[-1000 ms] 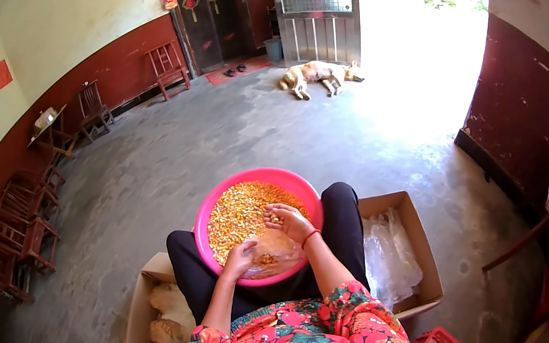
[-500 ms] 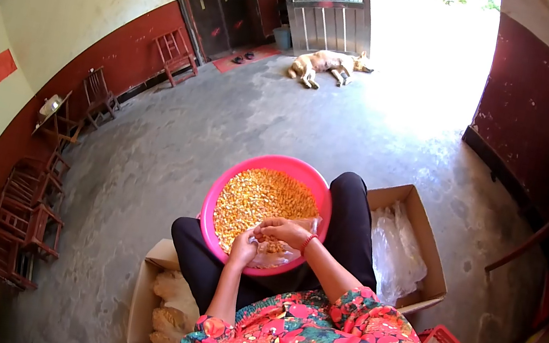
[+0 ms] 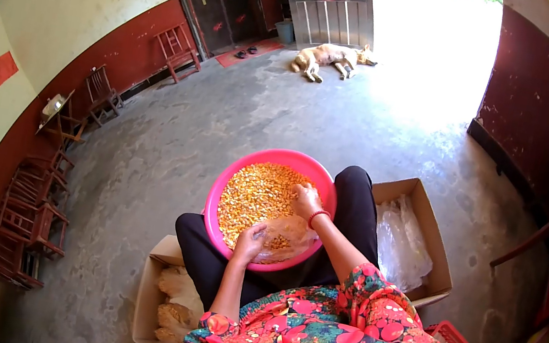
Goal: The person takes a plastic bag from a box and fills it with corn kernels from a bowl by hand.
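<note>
A pink basin (image 3: pixel 213 212) full of yellow corn kernels (image 3: pixel 253 193) rests on the lap between the knees. My left hand (image 3: pixel 249 242) is closed on the edge of a clear plastic bag (image 3: pixel 283 236), which lies over the near side of the basin with some kernels showing in or through it. On the basin's right side, my right hand (image 3: pixel 306 199) has its fingers curled down into the kernels; the fingertips are partly hidden. It wears a red bracelet.
To the right stands a cardboard box (image 3: pixel 436 251) with clear plastic bags (image 3: pixel 400 245). Another box (image 3: pixel 148 295) at left holds filled bags (image 3: pixel 176 317). A red basket (image 3: pixel 454 341) sits at lower right. Wooden chairs (image 3: pixel 31 212) line the left wall; a dog (image 3: pixel 328 59) lies near the doorway.
My right hand has left the bag and moved forward into the kernels. My left hand still holds the bag, which is more spread out. The view has shifted slightly.
</note>
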Demonstrator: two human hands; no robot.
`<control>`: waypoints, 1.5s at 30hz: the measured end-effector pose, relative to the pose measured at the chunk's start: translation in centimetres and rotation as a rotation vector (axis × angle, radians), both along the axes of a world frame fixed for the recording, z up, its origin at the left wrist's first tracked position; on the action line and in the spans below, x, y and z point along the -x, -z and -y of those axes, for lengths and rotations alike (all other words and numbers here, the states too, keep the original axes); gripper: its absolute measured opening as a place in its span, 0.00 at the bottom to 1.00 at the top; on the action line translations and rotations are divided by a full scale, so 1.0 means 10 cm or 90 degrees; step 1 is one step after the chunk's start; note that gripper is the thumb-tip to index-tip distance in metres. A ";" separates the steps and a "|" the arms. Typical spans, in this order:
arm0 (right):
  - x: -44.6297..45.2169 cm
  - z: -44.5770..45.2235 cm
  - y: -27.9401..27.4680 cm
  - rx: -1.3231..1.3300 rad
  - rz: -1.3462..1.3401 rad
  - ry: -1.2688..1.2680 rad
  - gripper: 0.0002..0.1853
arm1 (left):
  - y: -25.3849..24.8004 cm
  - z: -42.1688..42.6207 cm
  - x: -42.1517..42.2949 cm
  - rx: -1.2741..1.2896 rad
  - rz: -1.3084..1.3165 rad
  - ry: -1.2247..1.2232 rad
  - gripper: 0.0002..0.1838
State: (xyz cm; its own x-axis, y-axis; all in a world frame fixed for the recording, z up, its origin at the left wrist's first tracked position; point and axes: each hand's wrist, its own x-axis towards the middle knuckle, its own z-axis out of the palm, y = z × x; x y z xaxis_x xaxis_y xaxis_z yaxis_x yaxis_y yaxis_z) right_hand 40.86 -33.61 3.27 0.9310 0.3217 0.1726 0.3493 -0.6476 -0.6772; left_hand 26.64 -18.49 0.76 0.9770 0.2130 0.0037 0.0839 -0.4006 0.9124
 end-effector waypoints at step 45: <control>0.48 -0.03 -0.09 -0.418 -0.641 -0.499 0.11 | 0.07 -0.03 -0.04 0.059 0.003 -0.023 0.21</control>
State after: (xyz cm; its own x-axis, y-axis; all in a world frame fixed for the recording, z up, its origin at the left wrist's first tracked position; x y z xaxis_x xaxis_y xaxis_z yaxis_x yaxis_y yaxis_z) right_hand 36.03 -33.27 4.14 0.3667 0.9219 -0.1252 -0.3359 0.0057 -0.9419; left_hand 26.99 -18.16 0.07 0.9688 0.2477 -0.0130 0.0923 -0.3111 0.9459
